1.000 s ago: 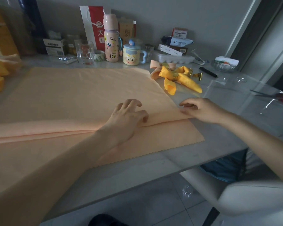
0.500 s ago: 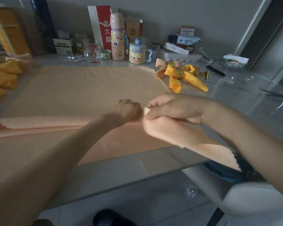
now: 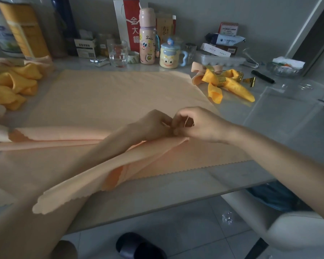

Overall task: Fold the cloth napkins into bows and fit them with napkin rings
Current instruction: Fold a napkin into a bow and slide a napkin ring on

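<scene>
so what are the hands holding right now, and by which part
Both the left hand and right hand pinch the peach napkin at its folded edge.

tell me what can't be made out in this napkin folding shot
Head view, left hand and right hand: fingertips on the peach napkin hidden by the hands themselves.
Head view, peach napkin's left end: cut off by the frame edge.
Head view, white box print: too small.

Both hands [image 3: 178, 126] pinching peach napkin [image 3: 105, 96]

Matt peach cloth napkin [image 3: 108, 94]; glossy smooth table [image 3: 281, 116]; shiny gold metal ring [image 3: 221, 78].
</scene>
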